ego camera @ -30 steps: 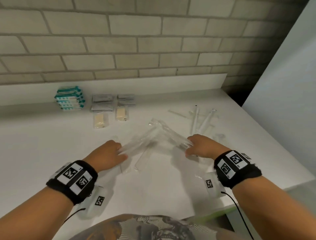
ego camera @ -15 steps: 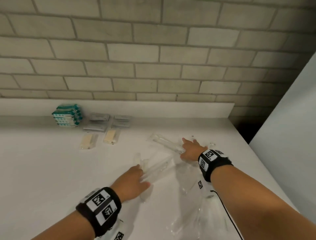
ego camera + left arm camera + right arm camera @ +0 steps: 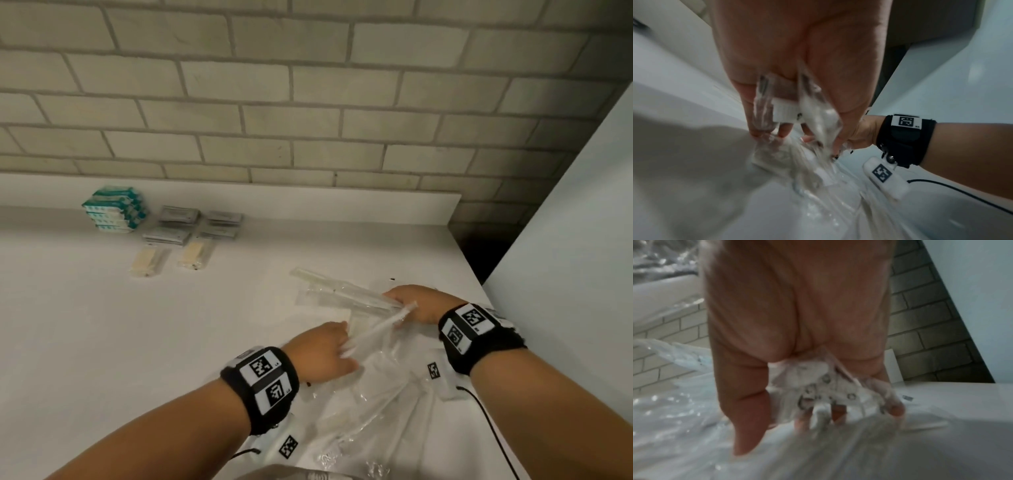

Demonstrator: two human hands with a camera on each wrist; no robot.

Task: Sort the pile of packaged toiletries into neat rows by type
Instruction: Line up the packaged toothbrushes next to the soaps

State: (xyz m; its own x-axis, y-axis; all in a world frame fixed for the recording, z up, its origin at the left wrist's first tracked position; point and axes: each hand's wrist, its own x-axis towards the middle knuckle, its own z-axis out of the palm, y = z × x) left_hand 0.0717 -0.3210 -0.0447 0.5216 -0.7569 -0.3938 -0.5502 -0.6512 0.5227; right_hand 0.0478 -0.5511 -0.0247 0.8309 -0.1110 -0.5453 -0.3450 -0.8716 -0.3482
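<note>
Teal packets [image 3: 114, 213], grey sachets [image 3: 191, 224], beige packs [image 3: 171, 258] lay sorted at counter's far left. Left hand [image 3: 320, 353] pinched clear-wrapped toothbrush packets [image 3: 376, 329]; right hand [image 3: 416, 303] clutched another bunch [image 3: 342, 294]. Loose pile [image 3: 370, 421] stayed nearest. Step in hand: gathering toothbrushes. Next probably needs aligning them parallel in own row.

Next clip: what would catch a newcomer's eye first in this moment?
Both hands meet over a heap of clear plastic packets on the near right of the white counter: the left hand and the right hand each grip long clear-wrapped packets. Far left by the brick wall, sorted groups already stand out: a teal box stack, grey sachets and two cream packets.
</note>
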